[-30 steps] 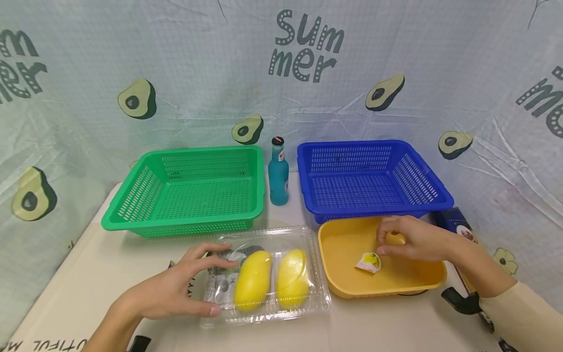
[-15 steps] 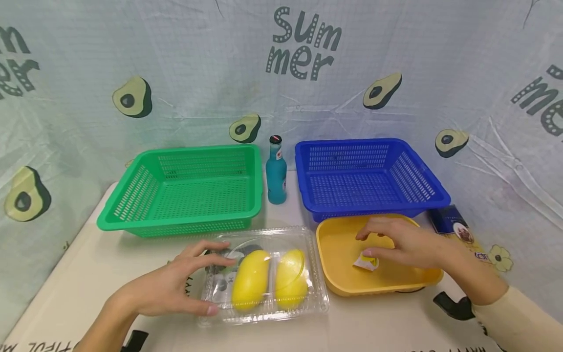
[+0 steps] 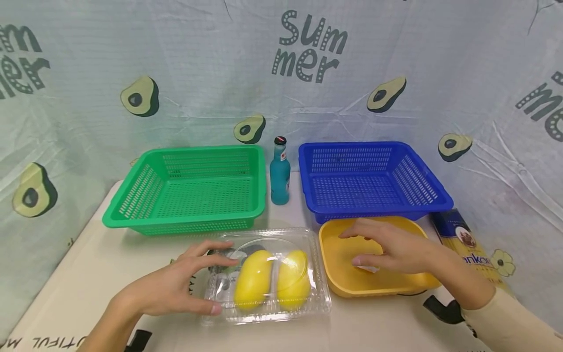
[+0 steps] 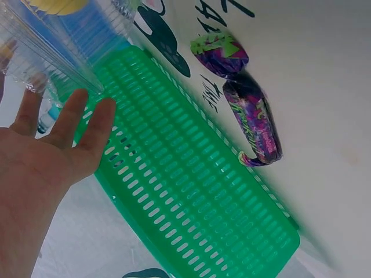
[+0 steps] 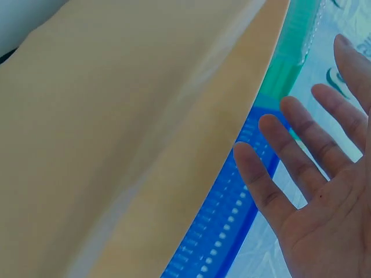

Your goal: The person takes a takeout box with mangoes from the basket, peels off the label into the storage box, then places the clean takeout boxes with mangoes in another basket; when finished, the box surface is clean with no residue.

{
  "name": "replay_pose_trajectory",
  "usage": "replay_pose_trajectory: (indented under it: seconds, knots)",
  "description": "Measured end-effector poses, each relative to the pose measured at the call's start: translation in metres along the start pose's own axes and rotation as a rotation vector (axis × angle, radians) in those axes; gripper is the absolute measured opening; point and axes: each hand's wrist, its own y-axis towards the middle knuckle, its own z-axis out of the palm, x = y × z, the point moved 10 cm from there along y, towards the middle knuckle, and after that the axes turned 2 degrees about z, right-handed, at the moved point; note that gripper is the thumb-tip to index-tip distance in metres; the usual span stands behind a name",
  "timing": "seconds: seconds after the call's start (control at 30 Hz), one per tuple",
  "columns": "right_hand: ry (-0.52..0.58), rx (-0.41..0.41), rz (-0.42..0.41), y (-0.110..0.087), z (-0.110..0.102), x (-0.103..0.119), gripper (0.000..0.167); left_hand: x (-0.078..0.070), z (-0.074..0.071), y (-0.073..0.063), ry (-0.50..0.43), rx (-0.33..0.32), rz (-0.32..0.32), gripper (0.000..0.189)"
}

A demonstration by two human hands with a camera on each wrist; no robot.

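A clear plastic clamshell box (image 3: pixel 323 299) lies in the middle of the table in the head view. Two yellow mangoes (image 3: pixel 253 279) show through its lid. My left hand (image 3: pixel 176 286) is at the box's left end, fingers spread and loosely bent; whether they touch the plastic I cannot tell. In the left wrist view, fingertips (image 4: pixel 104 107) appear close beside the box. Over the yellow tray (image 3: pixel 336 269) my right hand (image 3: pixel 396 249) hovers with fingers apart, nothing visible between them. Beneath its thumb shows part of a small white packet (image 3: pixel 368 269), mostly hidden.
Behind stand a green basket (image 3: pixel 198 198), a teal bottle (image 3: pixel 280 178) and a blue basket (image 3: pixel 356 190). A navy and yellow package (image 3: pixel 468 242) lies at the right. In the left wrist view, a purple wrapped candy (image 4: pixel 252 119) lies on the table.
My right hand has moved left across the yellow tray and now covers most of the small packet. The left hand and the clamshell box stay put.
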Motion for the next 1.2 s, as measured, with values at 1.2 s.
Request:
replay_pose_trajectory:
  seconds: [1.2]
  knots:
    - [0.112,0.103,0.007,0.034,0.045,0.032,0.091,0.008,-0.001,-0.005,-0.002,-0.029,-0.08,0.086]
